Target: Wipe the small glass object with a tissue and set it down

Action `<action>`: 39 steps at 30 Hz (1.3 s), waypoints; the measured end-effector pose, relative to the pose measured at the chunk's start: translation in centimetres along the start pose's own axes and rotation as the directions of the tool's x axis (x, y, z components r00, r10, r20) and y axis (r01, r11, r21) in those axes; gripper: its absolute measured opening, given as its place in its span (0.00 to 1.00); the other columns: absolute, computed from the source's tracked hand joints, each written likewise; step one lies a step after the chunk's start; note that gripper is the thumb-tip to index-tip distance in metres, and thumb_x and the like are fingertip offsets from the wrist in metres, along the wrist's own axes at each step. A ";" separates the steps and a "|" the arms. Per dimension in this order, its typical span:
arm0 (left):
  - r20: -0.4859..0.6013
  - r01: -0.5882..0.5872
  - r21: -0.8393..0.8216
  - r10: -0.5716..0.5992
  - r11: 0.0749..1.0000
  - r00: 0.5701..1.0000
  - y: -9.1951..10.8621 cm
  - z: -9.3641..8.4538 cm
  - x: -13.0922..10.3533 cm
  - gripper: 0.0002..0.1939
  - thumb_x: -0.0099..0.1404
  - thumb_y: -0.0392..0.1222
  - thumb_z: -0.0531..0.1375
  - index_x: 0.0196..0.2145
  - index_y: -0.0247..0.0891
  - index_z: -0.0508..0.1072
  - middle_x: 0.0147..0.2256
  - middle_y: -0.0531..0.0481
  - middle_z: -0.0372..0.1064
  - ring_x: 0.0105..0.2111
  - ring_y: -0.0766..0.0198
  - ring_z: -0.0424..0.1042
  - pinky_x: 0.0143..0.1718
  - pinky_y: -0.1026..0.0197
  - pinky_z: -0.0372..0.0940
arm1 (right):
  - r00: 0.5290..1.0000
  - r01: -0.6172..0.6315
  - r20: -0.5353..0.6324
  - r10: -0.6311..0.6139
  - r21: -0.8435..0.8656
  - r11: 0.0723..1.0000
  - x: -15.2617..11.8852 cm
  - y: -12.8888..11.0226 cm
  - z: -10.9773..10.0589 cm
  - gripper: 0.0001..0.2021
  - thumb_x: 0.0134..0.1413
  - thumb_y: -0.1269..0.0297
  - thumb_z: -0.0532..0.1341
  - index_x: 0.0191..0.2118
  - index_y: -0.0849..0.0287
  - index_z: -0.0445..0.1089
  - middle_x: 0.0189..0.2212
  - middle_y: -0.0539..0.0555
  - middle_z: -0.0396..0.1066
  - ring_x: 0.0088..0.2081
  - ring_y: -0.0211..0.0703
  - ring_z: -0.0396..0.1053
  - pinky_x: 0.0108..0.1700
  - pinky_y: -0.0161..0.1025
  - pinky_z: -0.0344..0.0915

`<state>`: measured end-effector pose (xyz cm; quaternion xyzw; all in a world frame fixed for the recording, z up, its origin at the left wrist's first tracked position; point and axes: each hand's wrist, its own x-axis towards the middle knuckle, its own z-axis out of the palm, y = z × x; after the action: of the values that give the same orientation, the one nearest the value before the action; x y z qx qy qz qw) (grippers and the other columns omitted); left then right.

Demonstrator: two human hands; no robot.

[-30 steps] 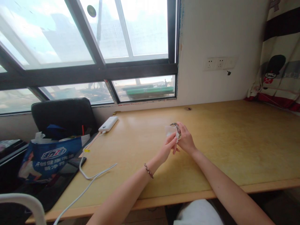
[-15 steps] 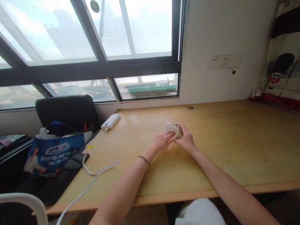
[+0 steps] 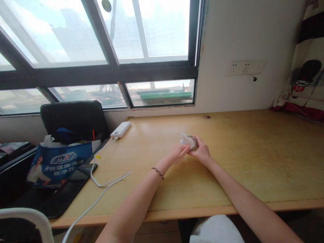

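At the far left, a blue-and-white shopping bag with white printed lettering (image 3: 63, 168) gapes at the top, stuffed with a crumpled white piece (image 3: 48, 139), a dark blue item (image 3: 66, 133) and a thin red stick (image 3: 93, 135); anything deeper is hidden by its sides. It stands in front of the black padded chair back (image 3: 73, 113), near a glossy black flat panel (image 3: 72, 190). Next, a thin white cable (image 3: 101, 186) curls over the wide yellowish wooden desk (image 3: 154, 131) and runs to a white rectangular power bank (image 3: 120, 130) at the desk's left edge. Right of these, over the middle of the desk, the left hand (image 3: 178, 152), a braided brown bracelet (image 3: 158, 172) at its wrist, has its fingers closed on a wad of thin white tissue (image 3: 186, 139), pressing it against a small round brown-and-silver patterned object (image 3: 194, 143). The right hand (image 3: 203, 150) grips that object from its right side, fingers curved around it; whether it is hollow, with tissue inside, cannot be told.
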<state>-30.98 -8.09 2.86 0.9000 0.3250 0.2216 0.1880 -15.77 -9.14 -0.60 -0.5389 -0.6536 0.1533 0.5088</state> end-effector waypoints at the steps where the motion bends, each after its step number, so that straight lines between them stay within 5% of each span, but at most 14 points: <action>1: -0.010 0.006 0.026 -0.005 1.000 1.000 -0.1 -0.1 0.0 0.27 0.65 0.47 0.36 0.25 0.34 0.69 0.24 0.51 0.67 0.25 0.68 0.64 0.28 0.67 0.56 | 1.000 0.006 -0.007 -0.006 -0.005 1.000 0.0 0.0 0.0 0.35 0.27 0.57 0.65 0.48 0.57 0.58 0.41 0.55 0.67 0.40 0.46 0.67 0.43 0.41 0.64; 5: -0.073 0.008 0.196 0.006 0.981 0.997 -0.6 -0.2 -0.2 0.25 0.65 0.48 0.39 0.26 0.36 0.70 0.26 0.49 0.69 0.25 0.66 0.66 0.27 0.66 0.55 | 0.999 0.026 -0.030 -0.027 -0.021 0.999 0.1 -0.1 0.0 0.36 0.26 0.57 0.66 0.48 0.58 0.59 0.41 0.56 0.67 0.40 0.47 0.67 0.43 0.42 0.63; 8: -0.140 0.009 0.319 0.038 0.948 0.989 -1.0 0.1 -0.6 0.20 0.64 0.48 0.41 0.37 0.39 0.70 0.37 0.47 0.70 0.30 0.63 0.68 0.29 0.64 0.57 | 0.999 0.013 -0.033 -0.014 -0.004 1.000 0.2 -0.1 0.0 0.35 0.26 0.57 0.66 0.47 0.58 0.59 0.41 0.55 0.68 0.40 0.46 0.67 0.43 0.42 0.63; 16: -0.254 -0.005 0.381 0.110 0.925 0.961 -0.9 0.5 -0.6 0.23 0.64 0.47 0.43 0.56 0.41 0.51 0.55 0.44 0.51 0.41 0.58 0.67 0.39 0.60 0.61 | 0.993 -0.105 -0.034 0.117 0.247 0.963 0.6 0.1 -0.1 0.35 0.25 0.58 0.67 0.47 0.58 0.59 0.38 0.54 0.68 0.39 0.45 0.67 0.41 0.40 0.65; 20: -0.307 0.024 0.248 0.055 0.968 0.950 -0.4 0.4 -0.4 0.23 0.64 0.46 0.42 0.57 0.41 0.49 0.55 0.43 0.50 0.44 0.58 0.64 0.42 0.59 0.61 | 0.980 -0.154 -0.068 0.186 0.332 0.931 1.0 0.5 0.0 0.36 0.23 0.59 0.68 0.46 0.59 0.60 0.39 0.55 0.68 0.40 0.46 0.67 0.42 0.41 0.65; 24: -0.323 0.050 -0.003 -0.048 0.999 0.945 -0.3 1.3 -0.2 0.18 0.65 0.44 0.41 0.48 0.38 0.62 0.44 0.43 0.65 0.40 0.60 0.66 0.39 0.60 0.61 | 0.966 -0.165 -0.128 0.224 0.363 0.917 1.3 0.9 -0.2 0.37 0.23 0.59 0.68 0.46 0.60 0.59 0.41 0.57 0.68 0.41 0.47 0.67 0.44 0.42 0.64; 27: -0.265 0.048 -0.178 -0.095 0.983 0.960 0.1 2.3 0.0 0.18 0.65 0.45 0.41 0.37 0.35 0.68 0.33 0.45 0.69 0.33 0.62 0.67 0.35 0.62 0.61 | 0.961 -0.147 -0.169 0.221 0.367 0.919 1.4 0.8 -0.6 0.38 0.23 0.60 0.68 0.48 0.60 0.58 0.42 0.57 0.67 0.43 0.47 0.66 0.45 0.42 0.63; 31: -0.254 0.002 -0.371 -0.104 0.929 0.962 1.1 3.4 0.2 0.18 0.65 0.45 0.42 0.38 0.35 0.68 0.35 0.47 0.69 0.34 0.63 0.67 0.38 0.61 0.61 | 0.956 -0.126 -0.209 0.205 0.337 0.933 1.4 0.4 -1.1 0.39 0.24 0.60 0.68 0.50 0.60 0.56 0.44 0.58 0.66 0.44 0.47 0.65 0.46 0.43 0.63; 39: -0.447 0.027 -0.579 -0.345 0.815 0.826 1.1 2.8 0.5 0.18 0.63 0.45 0.47 0.47 0.36 0.64 0.49 0.44 0.61 0.50 0.59 0.59 0.51 0.55 0.54 | 0.969 -0.092 -0.201 0.145 0.248 0.964 1.2 0.2 -0.9 0.40 0.24 0.57 0.68 0.50 0.60 0.56 0.44 0.59 0.65 0.45 0.48 0.64 0.47 0.44 0.61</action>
<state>-28.66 -9.09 1.23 0.6719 0.3764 0.5253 0.3619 -14.80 -8.34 0.28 -0.5262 -0.5374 0.2006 0.6278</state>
